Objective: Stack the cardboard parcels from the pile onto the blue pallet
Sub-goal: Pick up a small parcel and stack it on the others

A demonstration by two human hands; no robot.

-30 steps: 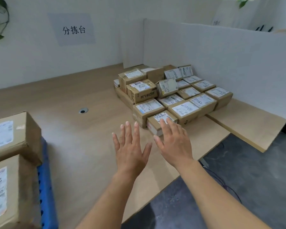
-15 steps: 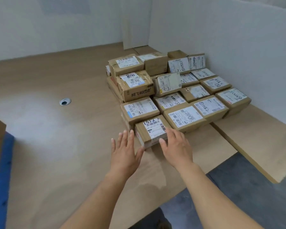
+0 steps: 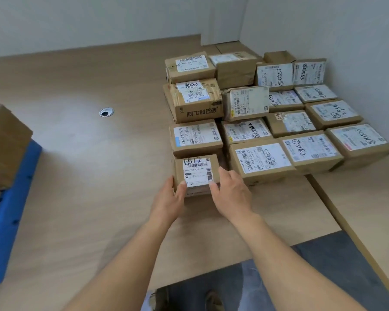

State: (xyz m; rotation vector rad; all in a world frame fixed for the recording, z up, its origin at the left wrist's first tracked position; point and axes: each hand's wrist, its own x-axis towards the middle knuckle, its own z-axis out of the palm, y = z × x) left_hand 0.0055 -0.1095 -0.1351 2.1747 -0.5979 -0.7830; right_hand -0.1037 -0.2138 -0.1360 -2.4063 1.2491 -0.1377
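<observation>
Wooden table (image 3: 94, 180); left hand (image 3: 170, 199) and right hand (image 3: 230, 194) grip the front parcel (image 3: 195, 170).

A left hand (image 3: 169, 200) and a right hand (image 3: 230, 194) grip opposite sides of a small brown cardboard parcel (image 3: 195, 173) marked 1512, nearest in a pile of labelled cardboard parcels (image 3: 279, 122) on a pale wooden table (image 3: 88, 198); blue plastic pallet (image 3: 11, 198) at left

Both bare forearms are reaching from the near edge toward the far middle, drawing close together. The left hand (image 3: 167, 199) is gripping the left side of the small parcel (image 3: 197, 169), its thumb lying on top. The right hand (image 3: 231, 194) is clasping the right side, thumb likewise on top, fingers curling over the edge.
</observation>
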